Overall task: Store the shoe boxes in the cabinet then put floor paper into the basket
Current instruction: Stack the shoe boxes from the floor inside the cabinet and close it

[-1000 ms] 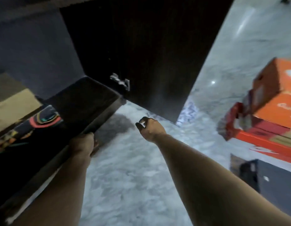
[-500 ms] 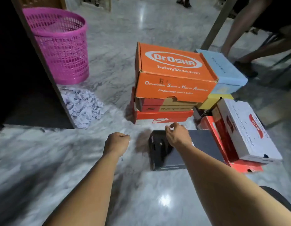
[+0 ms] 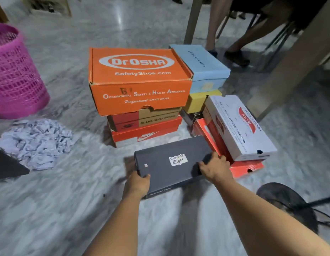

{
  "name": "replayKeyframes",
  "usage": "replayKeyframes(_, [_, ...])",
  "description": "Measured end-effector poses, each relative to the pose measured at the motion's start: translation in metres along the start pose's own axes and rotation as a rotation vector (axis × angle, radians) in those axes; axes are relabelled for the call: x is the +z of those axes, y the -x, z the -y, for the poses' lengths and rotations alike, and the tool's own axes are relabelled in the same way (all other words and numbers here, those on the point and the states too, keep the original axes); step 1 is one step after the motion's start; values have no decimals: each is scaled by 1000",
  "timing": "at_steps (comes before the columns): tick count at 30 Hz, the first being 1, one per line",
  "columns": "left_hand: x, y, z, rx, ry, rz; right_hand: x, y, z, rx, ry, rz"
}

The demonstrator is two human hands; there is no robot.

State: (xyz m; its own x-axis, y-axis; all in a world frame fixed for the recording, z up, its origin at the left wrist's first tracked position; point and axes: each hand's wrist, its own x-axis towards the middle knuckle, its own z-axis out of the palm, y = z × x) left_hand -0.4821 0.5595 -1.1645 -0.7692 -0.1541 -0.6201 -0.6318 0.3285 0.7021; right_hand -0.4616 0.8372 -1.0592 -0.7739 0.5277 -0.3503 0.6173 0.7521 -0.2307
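A dark grey shoe box [image 3: 167,161] with a white label lies on the marble floor in front of me. My left hand [image 3: 137,183] grips its near left corner and my right hand [image 3: 214,168] grips its right end. Behind it stands a stack: a large orange box [image 3: 138,78] on a brown-and-red box [image 3: 143,121] on a red box [image 3: 145,136]. To the right are a light blue box [image 3: 201,63], a yellow box [image 3: 197,102] and a white box [image 3: 238,126] lying on a red box [image 3: 247,168]. Crumpled white paper [image 3: 34,141] is heaped at left beside a pink basket [image 3: 14,78].
A dark corner of the cabinet door [image 3: 5,165] juts in at the left edge. A seated person's legs [image 3: 227,32] and wooden table legs [image 3: 193,19] stand behind the boxes. A dark round object [image 3: 288,204] lies at lower right.
The view has swung from the cabinet to the box pile. Both hands have reached the dark grey box and taken hold of it, left at the near corner, right at the far end.
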Motion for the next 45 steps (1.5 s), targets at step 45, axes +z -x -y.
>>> replayKeyframes(45, [-621, 402, 287, -44, 530, -2180, 223, 646, 593, -1619, -603, 1186])
